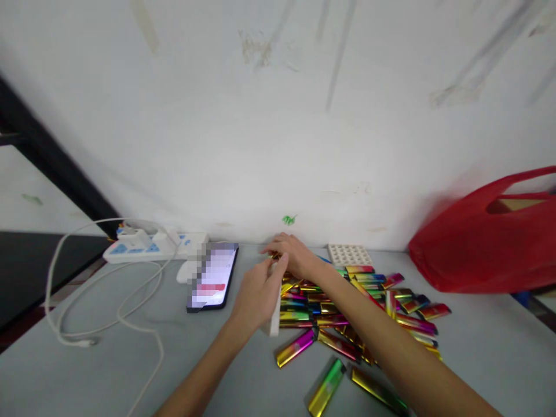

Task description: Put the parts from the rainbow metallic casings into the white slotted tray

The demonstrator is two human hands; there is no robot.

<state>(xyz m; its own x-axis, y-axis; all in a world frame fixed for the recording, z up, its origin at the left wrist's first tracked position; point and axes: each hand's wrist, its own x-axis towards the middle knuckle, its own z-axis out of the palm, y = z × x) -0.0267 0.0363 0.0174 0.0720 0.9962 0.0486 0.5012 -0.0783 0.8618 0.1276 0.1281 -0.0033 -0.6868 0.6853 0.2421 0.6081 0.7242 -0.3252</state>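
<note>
My left hand [257,291] is closed around a white tray or holder [274,324], seen nearly edge-on, with the thumb along its upper side. At the far end of that holder, my right hand [294,256] has its fingers bent down close to the left fingertips. A gold glint shows beneath the right fingers, but the hand hides most of what is there. Shiny multicoloured lighters [334,341] lie in a loose heap to the right, partly under my right forearm. Closer to me are a green-and-gold lighter [325,389] and a purple-and-gold lighter [296,348].
A white grid tray [350,255] rests by the wall behind the heap. To the left are a phone [216,275], a power strip [152,246] and a looped white cable [125,313]. At the right edge stands a red bag [482,249].
</note>
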